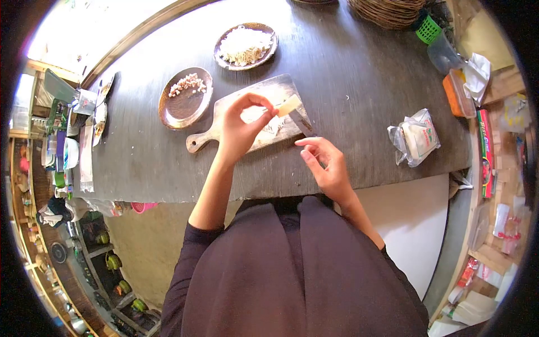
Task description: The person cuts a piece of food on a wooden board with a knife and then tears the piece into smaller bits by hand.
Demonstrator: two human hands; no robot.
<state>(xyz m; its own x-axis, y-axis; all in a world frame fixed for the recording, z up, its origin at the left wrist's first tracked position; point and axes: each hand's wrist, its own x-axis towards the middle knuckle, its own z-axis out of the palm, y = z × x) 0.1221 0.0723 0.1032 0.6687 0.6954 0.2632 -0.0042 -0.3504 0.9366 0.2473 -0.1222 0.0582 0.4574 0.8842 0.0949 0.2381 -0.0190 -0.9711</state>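
Grey blade (pixel 304 122) and pale yellow piece (pixel 289 105) are held up between two hands, over the right part of a cutting board; whether the two are parts of one object cannot be told. Most of the scene is filled by a dark table (pixel 140 163). On it the cutting board (pixel 284 87) is laid at a slant, its holed handle pointed to the near left. At the far right edge, a woven brown stack (pixel 387 10) is partly seen. Beyond the board, a far plate (pixel 241 67) is heaped with white shreds (pixel 246 45); to the left, a second brown plate (pixel 182 111) is partly covered by small pinkish chunks (pixel 187 84) gathered at its far side. A clear plastic bag (pixel 416 137) with a pale packet inside is set well apart, to the right. The left hand (pixel 240 124) is curved over the board, its thumb and forefinger closed in a pinch at the yellow piece's left edge. The right hand (pixel 327 165) is half curled at the blade's near end; whether a handle is gripped cannot be told. Pale scraps (pixel 272 129) are scattered on the board beneath.
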